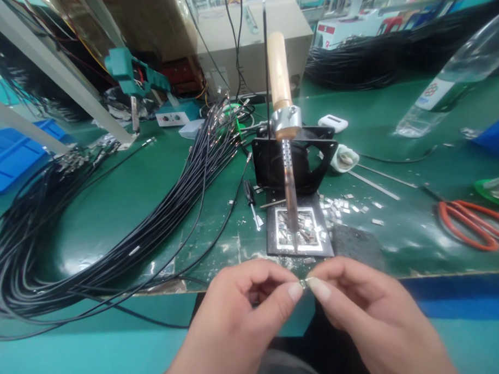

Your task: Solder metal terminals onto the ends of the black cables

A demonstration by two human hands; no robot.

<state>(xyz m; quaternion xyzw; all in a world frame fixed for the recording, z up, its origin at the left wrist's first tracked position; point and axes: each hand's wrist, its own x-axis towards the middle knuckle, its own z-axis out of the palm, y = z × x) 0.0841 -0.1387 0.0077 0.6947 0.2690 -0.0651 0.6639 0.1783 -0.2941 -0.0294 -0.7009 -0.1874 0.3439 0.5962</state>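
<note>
Just in front of the table's edge, my left hand and my right hand meet, each closed in a pinch of thumb and forefinger. Between the fingertips shows a small silvery metal piece, mostly covered, so its kind cannot be made out. Beyond the hands, a wooden-handled soldering iron points tip down over a dark plate with a white-framed square. Small metal bits lie inside that square, and several pale tabs are scattered to its right.
A black fan frame stands behind the iron. Bundled black cables curve across the left. Also on the table are a small screwdriver, orange-handled scissors or cutters, a plastic bottle, a green soldering gun and a blue bin.
</note>
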